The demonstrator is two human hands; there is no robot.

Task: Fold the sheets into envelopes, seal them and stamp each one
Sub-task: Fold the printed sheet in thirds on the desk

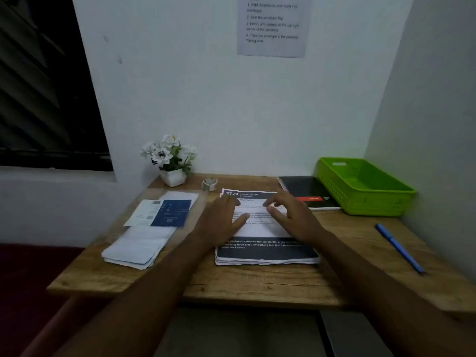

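Envelopes (136,248): a white pile at the table's (257,284) left edge, well apart from your hands. You leave it alone until a sheet is folded.
Stamps (171,212): what looks like the stamp card is the blue one just behind the envelopes, lying on white paper. It is too blurred to be sure.
Left hand (221,220): it lies on the left part of the top sheet. Its fingers (228,202) look nearly straight and close together, with the thumb out to the right, and they hold nothing. Keep this palm down as the anchor, so that only one sheet moves.
Sheets (265,251): the printed stack sits mid-table, between and under both hands. I judge you are starting a fold. Separate one sheet, match its corners before creasing, then run a flat finger along the fold so it suits an envelope.
Right hand (291,217): it is over the sheet's right part. Its fingers (274,202) are bent, with the tips near the thumb. Through the blur I cannot tell whether they pinch the paper or only hover.
Basket (360,186): green, at the far right corner, likely where finished envelopes go.
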